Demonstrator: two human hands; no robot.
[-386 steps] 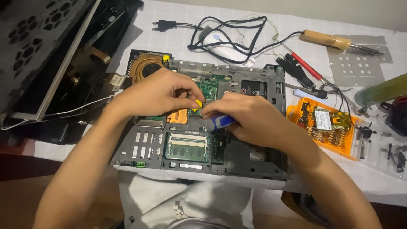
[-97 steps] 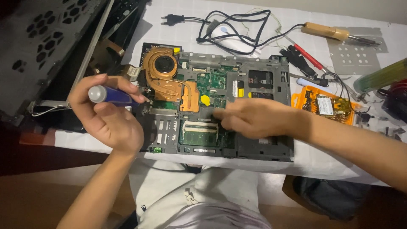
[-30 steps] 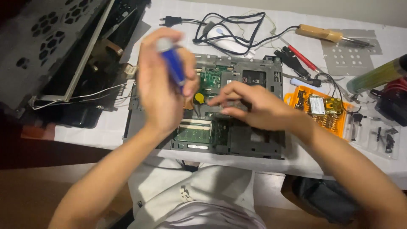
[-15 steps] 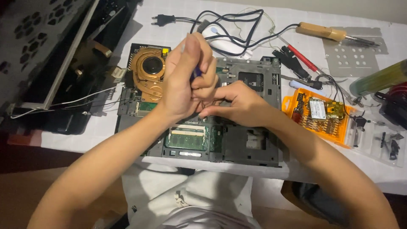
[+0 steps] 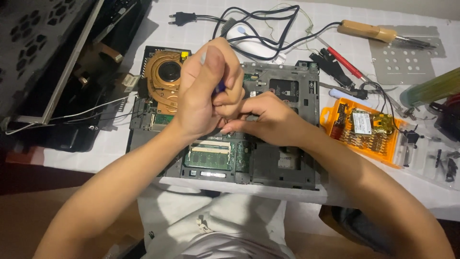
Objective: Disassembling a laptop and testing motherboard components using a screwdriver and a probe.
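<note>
An opened laptop base [image 5: 282,165] lies on the white table with its board exposed. A copper fan and heat pipe [image 5: 163,79] sit at its upper left, a green memory module [image 5: 211,156] at its lower middle. My left hand [image 5: 203,91] is wrapped around a blue-handled screwdriver [image 5: 219,87], held upright over the board's centre; only a sliver of the handle shows. My right hand [image 5: 263,117] rests against it, fingertips pinching the shaft low down near the board. The tip is hidden by my fingers.
An orange bit case [image 5: 366,132] with a small circuit card lies to the right. A black power cable [image 5: 254,29], a wooden-handled soldering iron [image 5: 369,32] and a perforated metal plate [image 5: 407,57] lie at the back. A detached screen panel [image 5: 48,62] stands at the left.
My left hand swung the screwdriver from the left side up and over to the board's centre. My right hand closed in and now steadies its shaft.
</note>
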